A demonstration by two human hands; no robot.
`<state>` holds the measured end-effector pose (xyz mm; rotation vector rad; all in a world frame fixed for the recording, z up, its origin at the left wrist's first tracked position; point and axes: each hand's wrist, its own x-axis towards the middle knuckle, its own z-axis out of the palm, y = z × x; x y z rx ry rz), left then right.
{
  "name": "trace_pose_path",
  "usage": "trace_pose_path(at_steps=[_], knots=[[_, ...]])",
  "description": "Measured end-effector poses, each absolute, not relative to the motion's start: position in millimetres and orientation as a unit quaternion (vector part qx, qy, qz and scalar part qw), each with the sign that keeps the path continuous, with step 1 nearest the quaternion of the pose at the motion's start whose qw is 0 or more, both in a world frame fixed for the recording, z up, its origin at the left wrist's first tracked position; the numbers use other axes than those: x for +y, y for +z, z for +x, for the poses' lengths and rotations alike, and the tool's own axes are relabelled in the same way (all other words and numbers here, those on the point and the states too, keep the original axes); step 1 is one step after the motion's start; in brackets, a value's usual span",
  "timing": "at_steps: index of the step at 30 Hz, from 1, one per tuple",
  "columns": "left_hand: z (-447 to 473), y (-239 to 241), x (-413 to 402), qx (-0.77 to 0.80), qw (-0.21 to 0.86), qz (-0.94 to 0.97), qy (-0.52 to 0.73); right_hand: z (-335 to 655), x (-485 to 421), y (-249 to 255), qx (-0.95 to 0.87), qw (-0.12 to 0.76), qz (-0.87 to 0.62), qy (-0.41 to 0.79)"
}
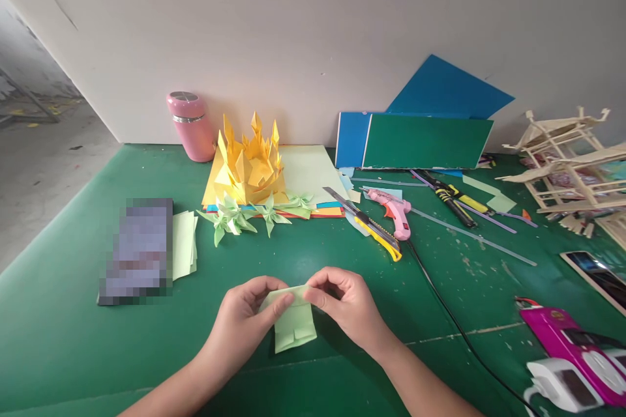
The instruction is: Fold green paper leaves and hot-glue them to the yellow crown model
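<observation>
At table centre | left hand (pixel 244 313) and right hand (pixel 345 303) pinch a pale green, partly folded paper square (pixel 293 324) | finished green paper lilies (pixel 235 216) beside a yellow folded-paper crown (pixel 249 166) | this fold looks midway.

Folded pale-green paper (pixel 293 324), creased into a narrow oblong with two small flaps at its lower edge, held low at 6 o'clock over the counter.

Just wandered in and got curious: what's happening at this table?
A person is folding a light green paper, pinching its top edge between the left hand and right hand above a green table. Behind it sit finished yellow paper models and green paper flowers, with a utility knife and pink glue gun lying to the right.
</observation>
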<state>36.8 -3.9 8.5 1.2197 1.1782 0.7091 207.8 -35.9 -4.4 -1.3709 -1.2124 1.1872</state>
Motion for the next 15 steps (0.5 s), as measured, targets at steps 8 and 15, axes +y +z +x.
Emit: trace_pose_path(at_steps=[8, 15], knots=[[37.3, 11.1, -3.4, 0.514, 0.619, 0.503, 0.317, 209.9, -36.5, -0.4, -0.522, 0.455, -0.555, 0.462], [38.8, 14.5, -3.7, 0.525, 0.636, 0.466, 0.319, 209.1, -35.1, -0.3, -0.51, 0.47, -0.558, 0.455]])
